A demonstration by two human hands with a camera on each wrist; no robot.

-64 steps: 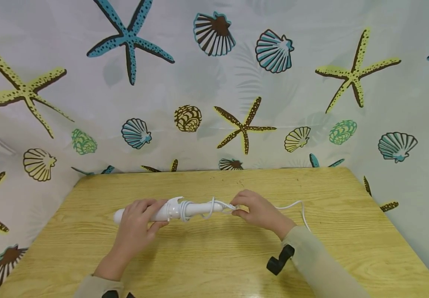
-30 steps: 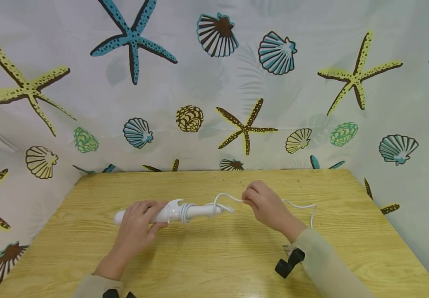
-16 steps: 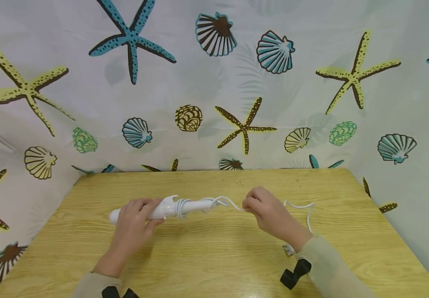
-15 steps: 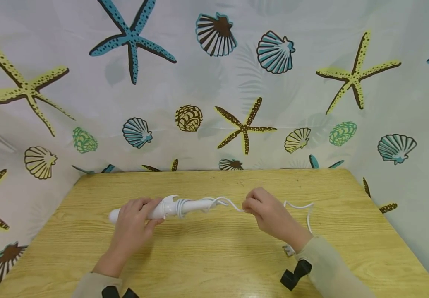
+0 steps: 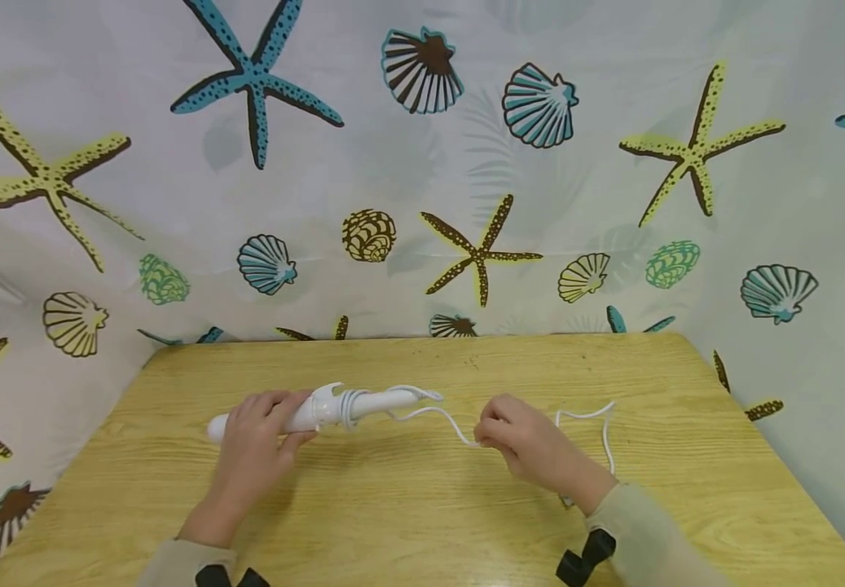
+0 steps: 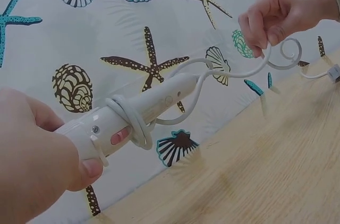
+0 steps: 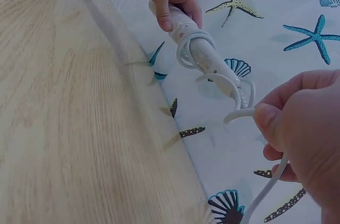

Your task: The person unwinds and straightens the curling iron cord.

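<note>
My left hand (image 5: 255, 444) grips a white curling iron (image 5: 384, 401) round its thick rounded end and holds it level above the table. Loops of white cord (image 6: 139, 128) wrap the handle just past a red switch (image 6: 120, 136), which shows in the left wrist view. To the right, my right hand (image 5: 521, 439) pinches the cord between thumb and fingertips, off the handle's end. A slack length of cord (image 5: 448, 419) curves between the handle and those fingers. More cord (image 5: 608, 436) trails behind the right wrist towards a plug (image 6: 333, 72) on the table, mostly hidden by the forearm in the head view.
The wooden table (image 5: 407, 530) lies under both hands. A pale cloth (image 5: 407, 179) printed with starfish and shells hangs along its back and both sides. Black wrist mounts (image 5: 585, 558) sit on the sleeves.
My right hand has moved away from the handle's end to the right, then lower, drawing cord out with it. The curling iron has shifted slightly left, its handle end tipping up a little.
</note>
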